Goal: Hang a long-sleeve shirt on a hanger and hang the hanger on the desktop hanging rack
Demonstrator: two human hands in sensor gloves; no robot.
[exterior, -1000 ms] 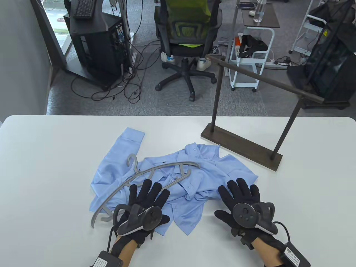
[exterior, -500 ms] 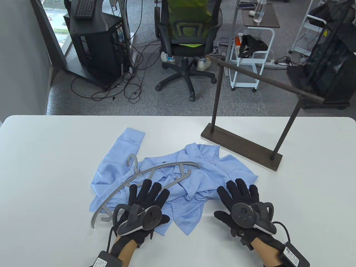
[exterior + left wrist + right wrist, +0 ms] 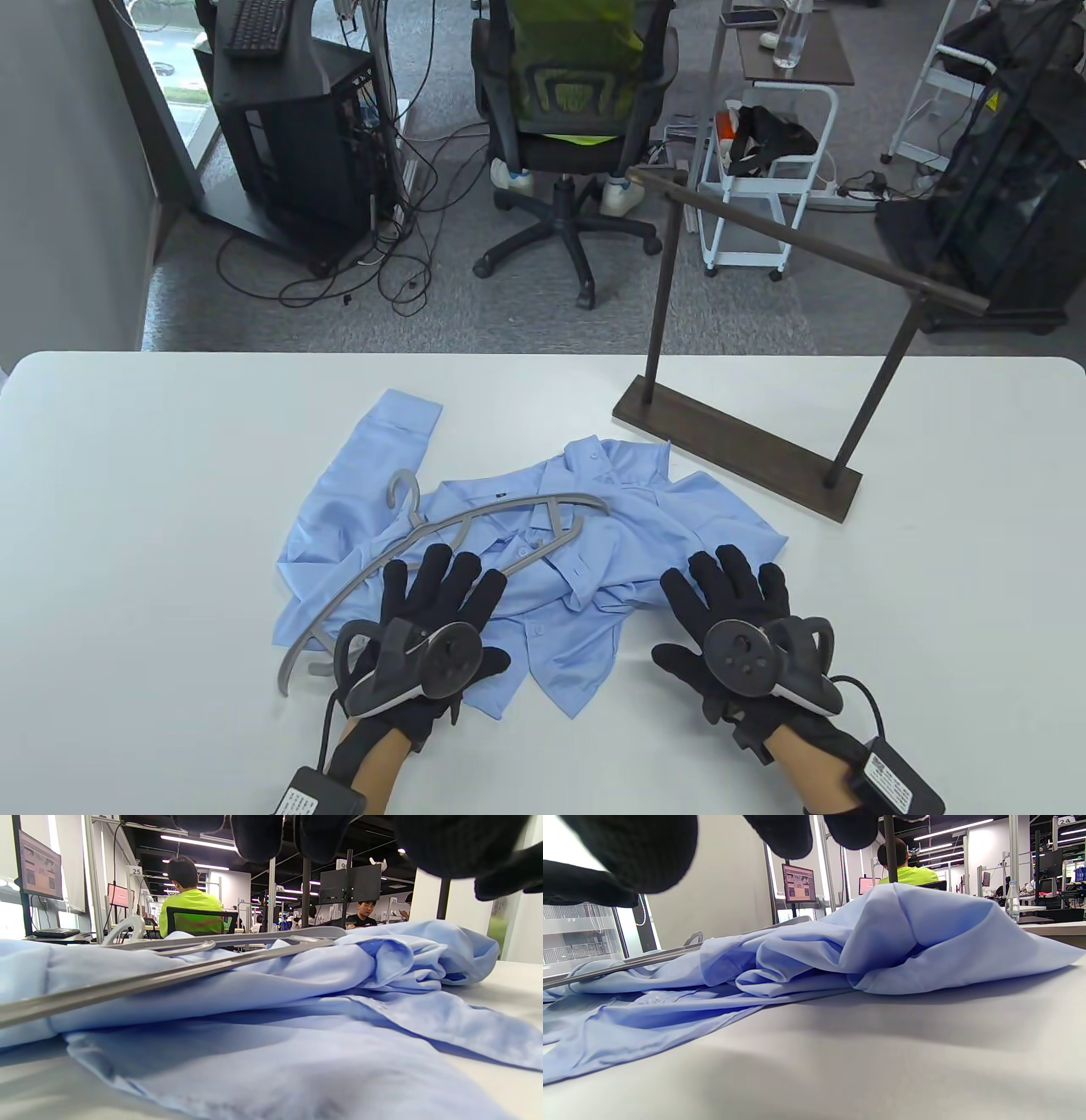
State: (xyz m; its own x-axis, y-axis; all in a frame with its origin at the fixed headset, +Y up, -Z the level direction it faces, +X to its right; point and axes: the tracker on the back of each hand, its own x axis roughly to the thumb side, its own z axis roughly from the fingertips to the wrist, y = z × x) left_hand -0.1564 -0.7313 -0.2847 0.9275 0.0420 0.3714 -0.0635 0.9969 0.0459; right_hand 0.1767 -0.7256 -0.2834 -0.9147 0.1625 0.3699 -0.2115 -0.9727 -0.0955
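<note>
A light blue long-sleeve shirt [image 3: 585, 518] lies crumpled on the white table [image 3: 170, 509]. A grey plastic hanger [image 3: 475, 531] lies on top of it, hook toward the far side. My left hand [image 3: 433, 594] hovers flat over the shirt's near left part, fingers straight and spread, close to the hanger's lower bar. My right hand [image 3: 730, 586] is flat at the shirt's near right edge, fingers straight. Neither hand holds anything. In the left wrist view the hanger [image 3: 191, 959] rests across the shirt [image 3: 297, 1018]. The right wrist view shows the shirt [image 3: 840, 950] bunched ahead.
The dark brown desktop hanging rack [image 3: 738, 441] stands at the back right of the table, its bar [image 3: 806, 238] slanting overhead. Beyond the table are an office chair [image 3: 577, 127], a computer stand [image 3: 280, 127] and a white cart [image 3: 764, 178].
My left hand has shifted slightly left and forward over the shirt, nearer the hanger. The right hand, shirt and hanger have stayed put.
</note>
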